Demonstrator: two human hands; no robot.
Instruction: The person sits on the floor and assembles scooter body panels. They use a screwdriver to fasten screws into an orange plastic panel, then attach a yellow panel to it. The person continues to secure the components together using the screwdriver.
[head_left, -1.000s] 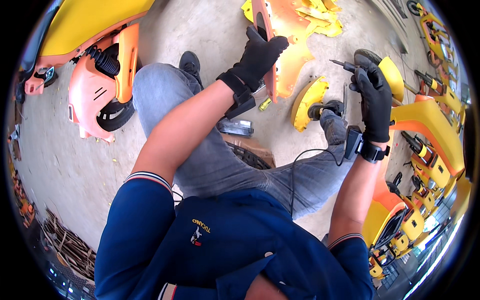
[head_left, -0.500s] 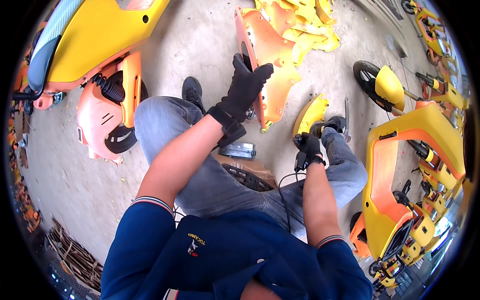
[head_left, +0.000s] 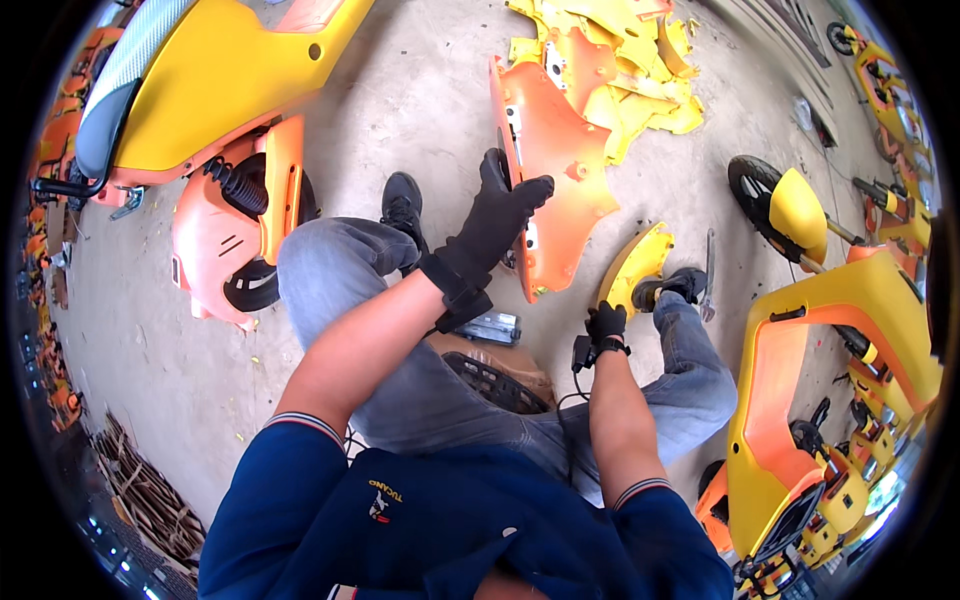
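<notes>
In a black glove, my left hand point(head_left: 492, 208) is closed on the near-left edge of an orange body panel point(head_left: 552, 165). The panel is tilted up on its edge, with bosses and holes showing on its face. My right hand point(head_left: 606, 322), also gloved in black, is curled at the near end of a curved yellow panel point(head_left: 632, 266), beside my right shoe. Its fingers look closed, but what they hold, if anything, is hidden. A small black box with a cable point(head_left: 583, 352) is at my right wrist.
Yellow panels point(head_left: 640, 85) lie heaped beyond the orange one. Between my legs are a black slotted part point(head_left: 495, 382) and a clear plastic pack point(head_left: 492, 327). A wrench point(head_left: 709, 275) lies right of my foot. Yellow-and-orange scooters stand left point(head_left: 225, 110) and right point(head_left: 765, 400).
The whole view has shifted, so the scene sits lower. My right hand has moved slightly left against the yellow panel's end. My left hand keeps its hold on the orange panel.
</notes>
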